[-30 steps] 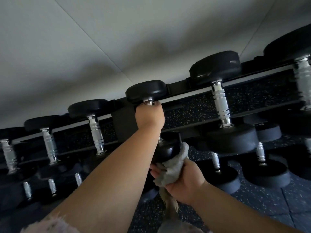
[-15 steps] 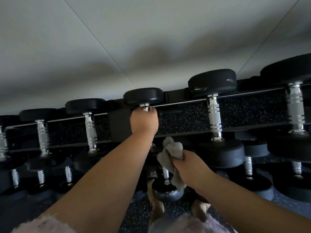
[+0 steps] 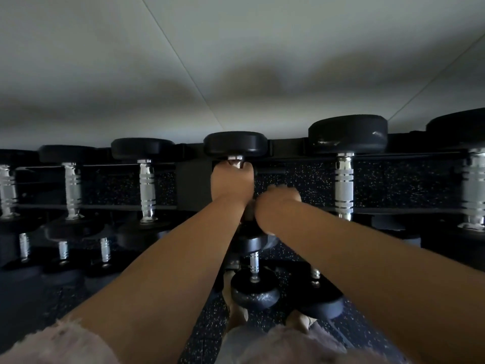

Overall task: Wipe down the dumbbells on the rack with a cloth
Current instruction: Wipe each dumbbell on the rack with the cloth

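A black dumbbell [image 3: 235, 144] with a chrome handle lies across the top tier of the rack [image 3: 288, 149]. My left hand [image 3: 232, 183] grips its handle just below the far head. My right hand [image 3: 277, 206] is blurred, curled into a fist at the right of my left wrist, over the dumbbell's near end. The grey cloth is hidden under that hand. The near head is mostly covered by both forearms.
More dumbbells line the top tier, one to the right [image 3: 345, 185] and one to the left [image 3: 147, 187]. Smaller dumbbells [image 3: 254, 292] sit on the lower tier. A pale wall [image 3: 236, 61] rises behind the rack. Speckled rubber floor [image 3: 204, 334] lies below.
My right hand has risen from below the near head up beside my left wrist, and the cloth has gone out of sight. My left hand keeps its grip on the handle.
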A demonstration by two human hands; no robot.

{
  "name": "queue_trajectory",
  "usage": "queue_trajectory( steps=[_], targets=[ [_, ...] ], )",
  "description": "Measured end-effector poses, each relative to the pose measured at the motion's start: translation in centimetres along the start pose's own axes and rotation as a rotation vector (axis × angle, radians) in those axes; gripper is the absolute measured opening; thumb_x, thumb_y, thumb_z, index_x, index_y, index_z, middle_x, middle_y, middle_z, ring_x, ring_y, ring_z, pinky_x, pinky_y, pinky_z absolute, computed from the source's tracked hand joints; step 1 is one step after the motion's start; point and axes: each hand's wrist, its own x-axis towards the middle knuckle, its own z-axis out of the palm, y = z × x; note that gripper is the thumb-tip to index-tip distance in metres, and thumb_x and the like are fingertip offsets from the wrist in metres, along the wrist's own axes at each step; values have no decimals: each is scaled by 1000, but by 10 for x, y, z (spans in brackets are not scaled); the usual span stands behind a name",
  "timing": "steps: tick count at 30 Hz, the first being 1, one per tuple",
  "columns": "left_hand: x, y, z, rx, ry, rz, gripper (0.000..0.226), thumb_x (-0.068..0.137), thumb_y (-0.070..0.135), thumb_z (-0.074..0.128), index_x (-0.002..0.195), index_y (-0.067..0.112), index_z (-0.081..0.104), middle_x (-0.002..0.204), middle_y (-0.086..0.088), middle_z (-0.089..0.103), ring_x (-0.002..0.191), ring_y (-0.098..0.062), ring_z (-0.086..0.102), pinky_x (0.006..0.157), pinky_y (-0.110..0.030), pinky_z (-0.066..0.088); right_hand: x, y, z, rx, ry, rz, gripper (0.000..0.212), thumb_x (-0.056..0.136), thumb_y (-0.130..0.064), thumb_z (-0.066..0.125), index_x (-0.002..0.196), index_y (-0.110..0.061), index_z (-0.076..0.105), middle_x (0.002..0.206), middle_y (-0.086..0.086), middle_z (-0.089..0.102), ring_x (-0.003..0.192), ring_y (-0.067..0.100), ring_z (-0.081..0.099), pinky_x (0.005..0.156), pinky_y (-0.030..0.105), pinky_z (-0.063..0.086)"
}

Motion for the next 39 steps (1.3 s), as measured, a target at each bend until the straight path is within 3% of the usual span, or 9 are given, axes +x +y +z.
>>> queue_trajectory(
  steps=[6,11,13,17,22,28,31,36,39],
  targets=[
    [-3,-5,1,-53,-17,-22,16,92,29,64,84,15,63,75,-2,66,67,-18,64,54,-26,40,-4,34,-6,-185,-124,1,24,96,-18,63,119,-10,66,97,5,62,99,28,66,97,42,55],
    [-4,-5,-1,-28,-24,-11,20,90,30,64,82,12,62,75,-5,65,66,-20,62,52,-27,35,18,13,19,-71,55,-143,5,95,-12,62,92,-14,65,102,7,68,98,28,68,85,38,56],
    [-3,-5,-2,-35,-23,-3,21,89,30,64,77,14,59,75,-6,64,67,-22,61,54,-28,37,32,5,28,-29,85,-179,21,93,-8,59,76,-18,54,108,10,70,99,30,67,87,39,57],
    [-4,-4,-3,-48,-33,-21,19,90,31,64,84,13,63,77,-5,67,69,-22,65,60,-30,45,28,27,23,-63,94,-106,9,92,-13,67,101,-16,70,91,3,63,85,25,64,78,39,58],
    [-5,-3,-3,-102,-51,-52,16,89,28,63,79,15,60,70,-2,63,62,-21,61,57,-31,48,5,74,17,-28,71,-52,14,87,-21,71,100,-19,73,85,-1,63,81,19,65,71,29,56],
    [-5,-3,-3,-88,-58,-71,18,91,30,63,81,15,62,70,-4,65,59,-23,61,55,-29,45,-34,78,-17,1016,502,-148,26,98,-39,61,121,-31,51,83,4,71,58,22,72,48,38,60],
    [-6,-2,-3,-73,-49,-73,18,91,30,64,87,12,62,74,-5,67,62,-24,64,53,-28,45,-34,51,-34,1028,768,-184,21,101,-39,59,115,-25,54,87,-4,68,68,14,69,56,31,61],
    [-3,-1,-3,33,-79,-67,16,95,27,62,92,12,62,78,0,66,72,-23,67,53,-28,43,1,14,-74,1010,505,-211,30,104,-41,46,107,-19,66,92,2,70,83,19,69,81,42,60],
    [-4,-1,-5,-26,-54,-75,16,94,28,64,87,13,63,79,-4,68,66,-23,63,56,-29,42,8,10,-103,804,440,-326,34,104,-39,46,93,-14,67,83,3,66,75,18,62,68,32,49]
  ],
)
